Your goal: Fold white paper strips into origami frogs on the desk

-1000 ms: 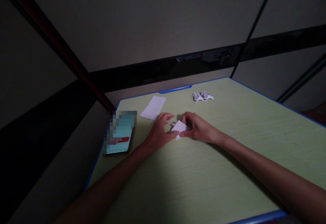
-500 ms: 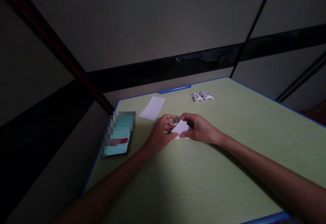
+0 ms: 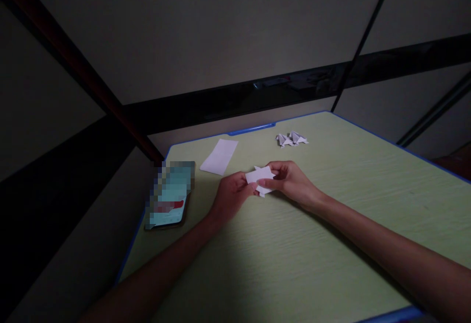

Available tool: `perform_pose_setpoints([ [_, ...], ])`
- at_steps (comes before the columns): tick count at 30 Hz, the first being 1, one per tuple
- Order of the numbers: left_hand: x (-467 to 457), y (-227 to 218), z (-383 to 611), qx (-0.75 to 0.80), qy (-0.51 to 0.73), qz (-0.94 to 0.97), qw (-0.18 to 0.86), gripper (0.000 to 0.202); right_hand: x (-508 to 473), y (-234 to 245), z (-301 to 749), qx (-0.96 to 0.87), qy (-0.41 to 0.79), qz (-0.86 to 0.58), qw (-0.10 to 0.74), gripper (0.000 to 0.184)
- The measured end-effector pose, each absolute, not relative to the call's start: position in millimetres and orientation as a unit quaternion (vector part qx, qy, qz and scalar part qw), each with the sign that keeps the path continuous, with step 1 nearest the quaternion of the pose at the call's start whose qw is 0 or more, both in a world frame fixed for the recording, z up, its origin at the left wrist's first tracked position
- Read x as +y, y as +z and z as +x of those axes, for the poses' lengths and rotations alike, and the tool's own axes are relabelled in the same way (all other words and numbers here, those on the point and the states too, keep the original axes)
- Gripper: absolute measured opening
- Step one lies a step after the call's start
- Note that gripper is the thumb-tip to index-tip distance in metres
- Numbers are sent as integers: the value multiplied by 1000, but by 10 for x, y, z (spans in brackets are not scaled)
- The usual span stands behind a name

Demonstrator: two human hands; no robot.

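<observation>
A small folded piece of white paper is held between both hands over the middle of the table. My left hand is closed on its left side, with the thumb on the near face and the fingers curled behind. From the right, my right hand pinches the same paper, its thumb lying across the front. Small pointed flaps stick out at the paper's top and bottom. The fingertips behind the paper are partly hidden.
Two folded paper figures sit side by side near the far edge. A flat white sheet lies at the back left. A phone with a lit, partly blurred screen rests by the left edge of the green table. Cabinet panels stand behind.
The folded paper has been turned, so a flat rectangular face now shows instead of a pointed one. My left fingers have curled in, and my right thumb has moved up across the paper.
</observation>
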State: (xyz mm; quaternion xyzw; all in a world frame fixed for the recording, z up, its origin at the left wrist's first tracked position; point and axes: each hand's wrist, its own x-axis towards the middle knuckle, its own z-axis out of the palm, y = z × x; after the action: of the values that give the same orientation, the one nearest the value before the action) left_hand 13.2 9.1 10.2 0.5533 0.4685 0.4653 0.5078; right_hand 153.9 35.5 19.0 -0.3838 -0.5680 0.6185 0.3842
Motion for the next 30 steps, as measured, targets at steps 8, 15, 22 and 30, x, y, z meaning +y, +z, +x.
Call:
perform_pose_setpoints([
  [8, 57, 143, 130, 522, 443, 552, 477, 12, 372, 187, 1562, -567, 593, -401, 408, 15],
  [15, 56, 112, 137, 515, 469, 545, 466, 7, 370, 162, 1551, -536, 615, -414, 403, 15],
  [22, 61, 51, 108, 505, 508, 533, 450, 10, 364, 150, 1521, -492, 657, -400, 408, 7],
  [30, 27, 101, 116, 518, 534, 541, 392, 19, 358, 156, 1527, -476, 671, -391, 413, 3],
])
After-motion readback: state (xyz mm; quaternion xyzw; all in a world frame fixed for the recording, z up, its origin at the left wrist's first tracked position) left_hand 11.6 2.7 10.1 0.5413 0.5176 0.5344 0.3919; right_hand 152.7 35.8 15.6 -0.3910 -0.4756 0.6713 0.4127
